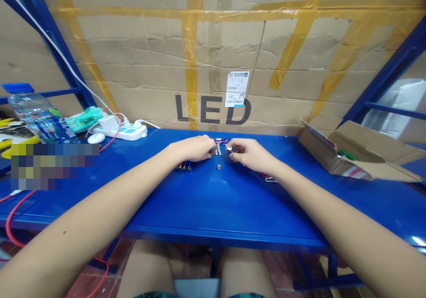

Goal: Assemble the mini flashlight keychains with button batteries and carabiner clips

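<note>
Both my hands rest on the blue table (213, 200) near its far edge. My left hand (196, 148) is curled, its fingertips at a short stack of small silver button cells (218, 149). My right hand (248, 152) pinches a small silver round part (229, 148) between thumb and finger. One loose silver cell (218, 167) lies on the table between my hands. A row of small dark cylindrical pieces (184, 168) lies under my left wrist. More small parts with red bits (268, 177) lie by my right wrist.
A taped cardboard wall marked LED (213, 109) backs the table. An open cardboard box (359, 156) sits at the right. At the left are a water bottle (36, 116), a white power strip (128, 130), a white mouse (96, 138) and a red cable (13, 218).
</note>
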{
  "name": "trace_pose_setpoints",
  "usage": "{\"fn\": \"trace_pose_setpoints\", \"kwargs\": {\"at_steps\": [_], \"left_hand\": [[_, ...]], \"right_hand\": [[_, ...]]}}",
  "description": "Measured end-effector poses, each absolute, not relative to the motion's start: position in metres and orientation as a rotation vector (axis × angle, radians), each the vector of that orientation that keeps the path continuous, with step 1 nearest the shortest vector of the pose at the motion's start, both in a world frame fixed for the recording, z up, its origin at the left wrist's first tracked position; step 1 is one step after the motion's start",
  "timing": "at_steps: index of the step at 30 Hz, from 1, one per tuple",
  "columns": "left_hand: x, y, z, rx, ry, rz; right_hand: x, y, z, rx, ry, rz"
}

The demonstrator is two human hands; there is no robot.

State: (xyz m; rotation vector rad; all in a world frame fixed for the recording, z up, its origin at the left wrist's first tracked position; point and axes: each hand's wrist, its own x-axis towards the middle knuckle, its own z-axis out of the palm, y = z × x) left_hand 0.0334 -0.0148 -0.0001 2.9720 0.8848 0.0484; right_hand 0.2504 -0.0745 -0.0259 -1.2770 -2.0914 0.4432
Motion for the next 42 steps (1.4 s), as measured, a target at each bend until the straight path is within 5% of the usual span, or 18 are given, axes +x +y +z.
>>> {"fn": "trace_pose_setpoints", "kwargs": {"at_steps": [5,13,36,42], "left_hand": [[0.031,-0.015,0.005,2.831,0.946,0.117],[0.048,-0.027,0.008,2.616,0.655,0.934],[0.056,-0.033,0.003,2.460,0.791,0.839],[0.046,-0.031,0.003,2.339,0.821,1.094]], "right_hand": [[0.251,-0.073,-0.027,-1.269,-2.088,0.448],[0.251,-0.075,-0.026,-1.276,-2.017,0.520],[0.246,-0.077,-0.024,-1.166,-1.909,0.790],[0.229,-0.087,-0.020,-1.444,-1.958,0.277]]}}
